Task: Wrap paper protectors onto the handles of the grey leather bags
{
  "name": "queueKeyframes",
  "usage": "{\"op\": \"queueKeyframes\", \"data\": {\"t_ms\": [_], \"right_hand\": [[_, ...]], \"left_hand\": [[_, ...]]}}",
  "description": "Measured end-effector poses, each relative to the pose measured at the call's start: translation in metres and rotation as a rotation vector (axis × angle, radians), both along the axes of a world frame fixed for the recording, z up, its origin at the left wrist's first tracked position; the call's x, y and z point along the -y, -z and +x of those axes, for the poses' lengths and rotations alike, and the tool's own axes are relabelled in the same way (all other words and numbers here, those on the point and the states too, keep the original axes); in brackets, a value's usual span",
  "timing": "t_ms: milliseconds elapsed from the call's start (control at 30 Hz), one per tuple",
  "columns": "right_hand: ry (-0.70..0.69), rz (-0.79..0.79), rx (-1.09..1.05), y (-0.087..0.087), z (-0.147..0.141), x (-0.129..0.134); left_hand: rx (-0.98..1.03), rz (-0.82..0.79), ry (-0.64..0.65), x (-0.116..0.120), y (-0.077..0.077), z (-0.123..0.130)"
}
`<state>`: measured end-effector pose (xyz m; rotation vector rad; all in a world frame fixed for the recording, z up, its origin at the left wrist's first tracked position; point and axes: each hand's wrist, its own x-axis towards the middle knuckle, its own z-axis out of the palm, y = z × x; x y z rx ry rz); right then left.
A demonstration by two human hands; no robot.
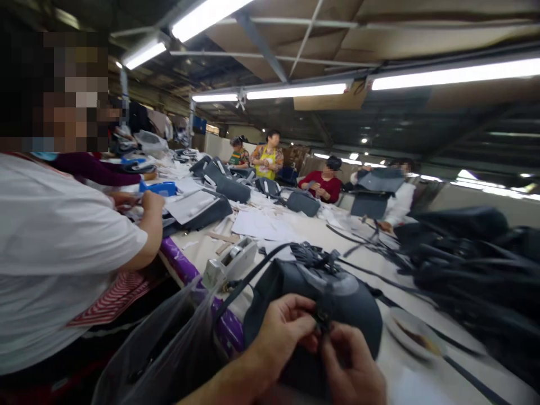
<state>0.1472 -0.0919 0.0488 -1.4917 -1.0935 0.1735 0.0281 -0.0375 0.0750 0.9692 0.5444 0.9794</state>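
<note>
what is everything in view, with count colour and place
front bag: one, dark grey, nearest
small fitting: one, dark, on front bag
other bags: several, dark grey, along table
dark heap: one, blackish, right
straps: several, dark, right
tape dispenser: one, grey, near left edge
dish: one, pale, lower right
papers: many, white, mid-table
bins: at least two, blue, left
plastic bag: one, clear, lower left
table: one, whitish, purple left edge
strip lights: several, white, overhead
co-workers: six or more, varied clothes, around table
left grip: one, bare, pinching fitting
right grip: one, bare, at fitting

Dark bags (356,306), white paper sheets (264,225), straps (469,381), a tape dispenser (228,263) and a round dish (413,336) crowd a long, pale table (314,230).
</note>
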Motion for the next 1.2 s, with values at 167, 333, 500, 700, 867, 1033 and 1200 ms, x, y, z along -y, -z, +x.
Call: {"op": "queueKeyframes", "data": {"t_ms": [167,333,500,700,867,1033,1200], "right_hand": [[-0.050,0.001,0.016,-0.012,0.001,0.005],[-0.100,0.048,-0.047,-0.008,0.004,0.004],[-0.006,0.016,0.202,-0.014,0.003,0.009],[-0.089,0.000,0.030,-0.010,0.002,0.016],[-0.219,0.061,-0.417,-0.006,0.001,0.012],[-0.048,0.026,0.001,-0.007,-0.008,0.017],[-0.206,0.036,-0.282,-0.011,-0.016,0.018]], "left_hand": [[-0.379,0.843,-0.188,0.000,0.003,-0.007],[-0.732,1.535,-0.356,-0.020,0.002,-0.005],[-0.848,1.829,-0.277,-0.028,-0.023,0.003],[-0.898,1.950,-0.104,-0.033,-0.050,-0.001],[-0.809,1.863,-0.140,-0.035,-0.048,-0.005],[-0.701,1.750,-0.325,-0.026,-0.036,-0.001],[-0.471,1.431,-0.259,-0.020,-0.041,-0.005]]}}
